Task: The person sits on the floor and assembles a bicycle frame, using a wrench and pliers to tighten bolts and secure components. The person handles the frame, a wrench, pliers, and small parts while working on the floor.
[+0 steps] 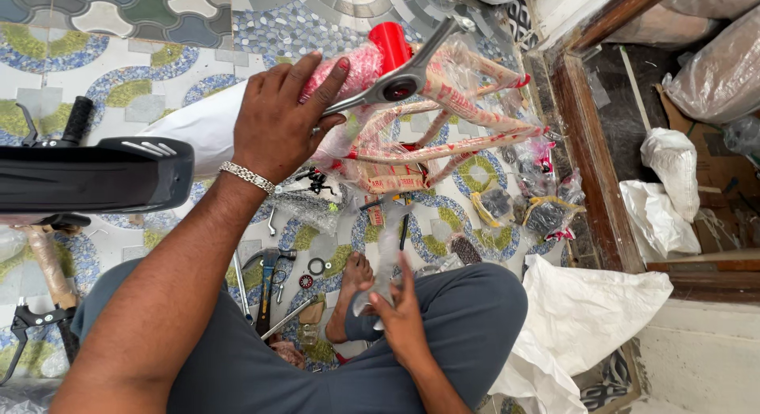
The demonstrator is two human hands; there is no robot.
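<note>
Head view, looking down over my lap. My left hand (277, 125) lies palm-down, fingers spread and curled, on a red bicycle frame (427, 117) wrapped in clear plastic and paper strips; it grips the wrapped tube where a silver crank arm (404, 70) crosses it. A metal link bracelet (247, 176) sits on that wrist. The frame is propped up off the patterned tile floor (119, 74), its thin rear tubes fanning out to the right, with a white bag (198, 125) just behind my hand.

My right hand (400, 311) rests by my right knee, fingers loosely closed around a crumpled strip of clear plastic wrap (384, 263) — the strip rises from my fingers toward the frame. Just left of it lies my bare foot (348, 291), sole tilted up.

On the floor between my legs and the frame: a hammer (267, 279), a thin metal rod (240, 283), small rings and washers (315, 266), and several bagged parts (522, 208) at the right. A black mudguard (87, 172) juts in from the left edge, a handlebar grip (77, 117) above it and a brake lever (32, 319) below. At the right — a wooden door threshold (594, 161) with white sacks (657, 192) beyond it.
</note>
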